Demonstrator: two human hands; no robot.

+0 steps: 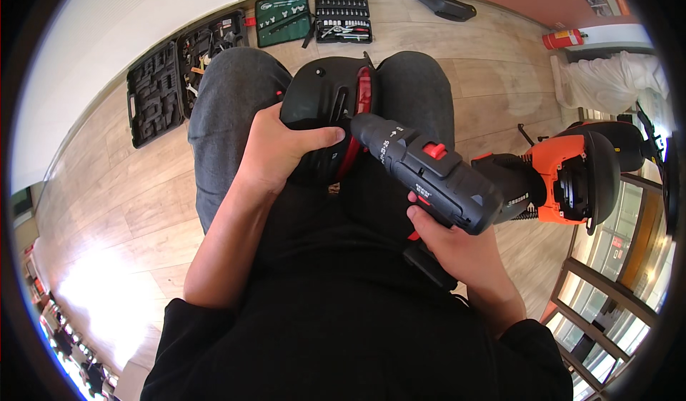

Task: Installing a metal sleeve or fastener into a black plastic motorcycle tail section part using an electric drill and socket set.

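A curved black plastic shell with a long slot rests between my thighs. Along its right side runs a glossy red strip. My left hand grips the shell from the left, its thumb lying across the top near the slot. In my right hand is a black cordless drill with a red switch on top, held by its handle. The drill's nose points up and left and meets the shell beside the red strip, close to my left thumb. The bit's tip is hidden.
On the wooden floor ahead lie an open black tool case, a green wrench pouch, a socket set and a long black part. At right stands an orange and black machine. A red fire extinguisher is farther back.
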